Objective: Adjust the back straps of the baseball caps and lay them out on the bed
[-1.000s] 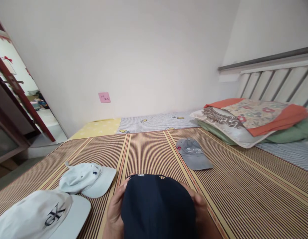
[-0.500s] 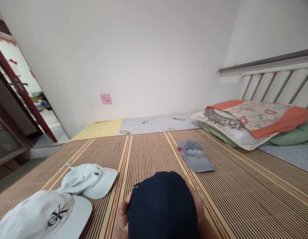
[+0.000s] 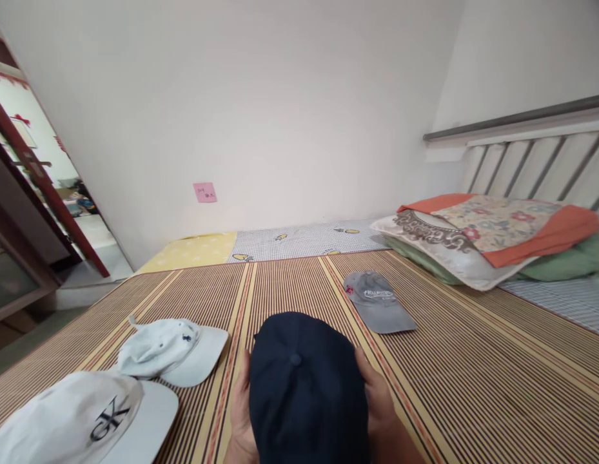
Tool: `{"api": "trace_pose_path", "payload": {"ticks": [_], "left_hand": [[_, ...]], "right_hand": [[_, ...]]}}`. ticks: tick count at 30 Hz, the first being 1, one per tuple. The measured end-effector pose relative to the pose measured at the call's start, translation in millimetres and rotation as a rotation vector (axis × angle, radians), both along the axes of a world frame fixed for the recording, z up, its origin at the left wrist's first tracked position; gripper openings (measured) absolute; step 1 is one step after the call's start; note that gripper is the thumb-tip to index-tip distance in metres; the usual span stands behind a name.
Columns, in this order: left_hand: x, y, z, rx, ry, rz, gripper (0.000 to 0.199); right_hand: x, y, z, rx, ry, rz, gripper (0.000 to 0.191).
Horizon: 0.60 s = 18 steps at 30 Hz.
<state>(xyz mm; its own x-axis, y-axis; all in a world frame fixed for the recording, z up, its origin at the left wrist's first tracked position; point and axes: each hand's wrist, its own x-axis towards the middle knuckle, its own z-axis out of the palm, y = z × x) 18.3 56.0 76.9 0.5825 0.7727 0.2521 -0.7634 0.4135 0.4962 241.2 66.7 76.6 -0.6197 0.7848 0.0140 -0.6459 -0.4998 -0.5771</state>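
Note:
A dark navy baseball cap [image 3: 309, 393] is held at the bottom middle, its crown and top button facing me. My left hand [image 3: 242, 412] grips its left side, and my right hand [image 3: 379, 403] grips the right side. Most of the fingers are hidden behind the cap. To the left lie a pale blue cap [image 3: 158, 348] with a small dark emblem and, nearer to me, a white cap [image 3: 77, 419] with black letters. Farther off to the right lies a grey cap [image 3: 376, 303] with white lettering and a red mark.
Under the caps a striped bamboo mat [image 3: 289, 290] covers the bed. Pillows with an orange floral cloth [image 3: 502, 225] lie at the right by the white headboard [image 3: 545, 164]. A white wall with a pink note [image 3: 204, 192] stands behind; a doorway is at left.
The navy cap has tilted in my hands, so its top button now shows. It has shifted slightly left and away from me, with both hands still on it. The other caps stay put.

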Motion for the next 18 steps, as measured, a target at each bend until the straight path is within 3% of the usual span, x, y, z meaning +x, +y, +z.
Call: {"api": "trace_pose_path", "payload": {"ticks": [4,6,11,18], "left_hand": [[10.1,-2.5,-5.2,0.004,-0.012,0.106,0.074],[13.3,-2.0,-12.2,0.015,-0.007,0.094,0.073],[10.6,0.8,-14.3,-0.014,0.077,0.085,0.068],[4.6,2.7,-8.9,-0.046,0.091,0.127,0.066]], "right_hand": [[-0.4,4.3,18.0,0.006,0.098,0.045,0.061],[-0.8,6.0,20.8,-0.011,0.128,0.045,0.063],[-3.9,3.8,17.7,-0.011,0.161,0.026,0.069],[-2.8,3.9,12.8,-0.04,0.094,0.019,0.061]]}}
